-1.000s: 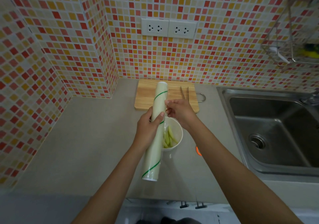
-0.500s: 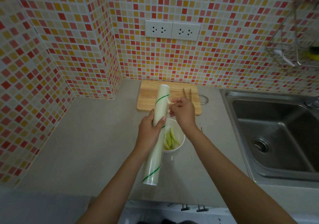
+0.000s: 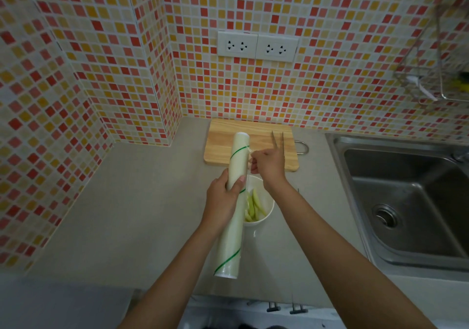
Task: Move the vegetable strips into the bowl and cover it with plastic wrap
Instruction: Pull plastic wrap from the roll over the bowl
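Observation:
A long roll of plastic wrap (image 3: 234, 229) with green stripes is held lengthwise above the counter. My left hand (image 3: 224, 200) grips it around the middle. My right hand (image 3: 266, 165) pinches the loose film edge at the roll's upper right side. Below the roll stands a white bowl (image 3: 266, 220) holding pale green vegetable strips (image 3: 253, 207); the roll hides its left side.
A wooden cutting board (image 3: 248, 138) lies against the tiled wall, with metal tongs (image 3: 278, 139) on its right part. A steel sink (image 3: 406, 201) fills the right side. Two wall sockets (image 3: 256, 47) sit above the board. A wire rack (image 3: 436, 80) hangs at right.
The right hand has stayed at the roll's upper edge, fingers working at the film. The roll is held the same way; the view shifted slightly.

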A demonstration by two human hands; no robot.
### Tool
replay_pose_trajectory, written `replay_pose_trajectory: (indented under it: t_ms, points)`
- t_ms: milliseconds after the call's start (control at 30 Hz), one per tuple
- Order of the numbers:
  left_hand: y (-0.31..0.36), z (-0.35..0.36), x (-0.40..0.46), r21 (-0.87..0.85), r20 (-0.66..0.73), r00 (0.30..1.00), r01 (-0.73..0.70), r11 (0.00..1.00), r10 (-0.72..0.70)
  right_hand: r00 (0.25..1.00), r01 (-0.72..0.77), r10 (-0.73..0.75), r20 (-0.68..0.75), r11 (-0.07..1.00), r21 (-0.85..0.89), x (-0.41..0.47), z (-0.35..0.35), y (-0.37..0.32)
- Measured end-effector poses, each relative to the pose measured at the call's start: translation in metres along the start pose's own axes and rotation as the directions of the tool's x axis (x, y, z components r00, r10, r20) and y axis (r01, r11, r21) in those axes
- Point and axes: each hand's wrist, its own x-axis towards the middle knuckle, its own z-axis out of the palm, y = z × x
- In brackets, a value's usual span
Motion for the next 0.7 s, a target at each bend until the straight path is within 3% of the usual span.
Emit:
replay_pose_trajectory:
  t_ms: [100,267,400,500,600,700]
  points:
    - [-0.002,0.000,-0.001,-0.004,-0.008,1.000,0.025,1.000,-0.025,0.999,-0.048,0.048,0.007,0.998,0.034,0.000,0.004,0.004]
    - [-0.004,0.000,-0.001,0.016,0.000,0.999,0.035,0.999,-0.035,0.976,0.216,-0.217,0.009,0.967,-0.134,-0.004,0.009,0.007]
    - [-0.004,0.000,-0.004,0.039,-0.010,0.999,0.043,0.998,-0.043,0.965,0.262,-0.261,0.032,0.943,-0.206,-0.004,0.010,0.004]
    - [-0.003,0.000,-0.005,0.029,-0.002,1.000,0.031,0.999,-0.031,0.946,0.313,-0.319,0.056,0.854,-0.416,-0.004,0.013,0.005]
    - [-0.006,0.000,-0.006,0.038,0.010,1.000,0.018,0.999,-0.018,0.961,0.247,-0.275,0.014,0.838,-0.487,-0.004,0.015,0.006]
    - [-0.009,0.000,-0.008,0.047,0.015,0.999,0.030,0.998,-0.031,0.987,0.110,-0.143,-0.079,0.938,-0.328,-0.002,0.017,0.008]
